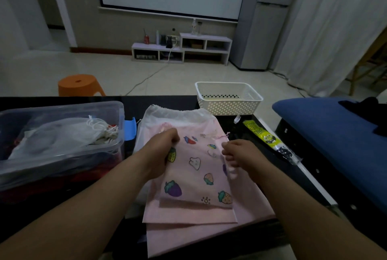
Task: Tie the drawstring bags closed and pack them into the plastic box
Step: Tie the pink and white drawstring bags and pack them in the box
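Item: small pink bag (pixel 194 173), thin matte cloth printed with strawberries, flat and rectangular, mouth not yet drawn shut, lying on a stack of plain pink bags (pixel 188 236) at mid table (pixel 167 100). The left hand (pixel 161 150) gripped its upper left edge and the right hand (pixel 238 155) pinched its upper right edge near the pink cord (pixel 222 135), hands apart. The clear, round-cornered plastic box (pixel 52 165) on the left already held filmy white bags (pixel 69 134) with bunched cords, so most, seemingly, remained.

Plastic box (pixel 117 117) left on my table (pixel 167 100), tied bags (pixel 62 136) in it, bag stack (pixel 188 213) right of it, basket (pixel 230 105) behind, further right.
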